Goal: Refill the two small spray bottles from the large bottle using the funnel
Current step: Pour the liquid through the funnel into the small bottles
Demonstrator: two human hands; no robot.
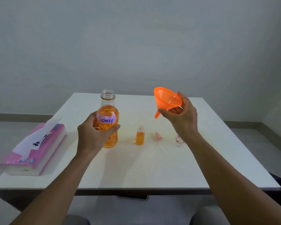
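My left hand (94,133) grips the large clear bottle (108,111), uncapped, labelled "Spray" and about two-thirds full of orange liquid; its base is at the table. My right hand (180,116) holds the orange funnel (166,99) in the air, tilted, spout pointing down-left. One small bottle (140,135) stands open between my hands, nearly full of orange liquid. A pink spray cap (158,136) lies to its right. Another small patterned bottle or cap (179,141) sits partly behind my right wrist; I cannot tell which.
The white table (152,168) stands against a pale wall. A pink tissue pack (34,148) with a sheet sticking out lies at the table's left front corner. My knees show below the front edge.
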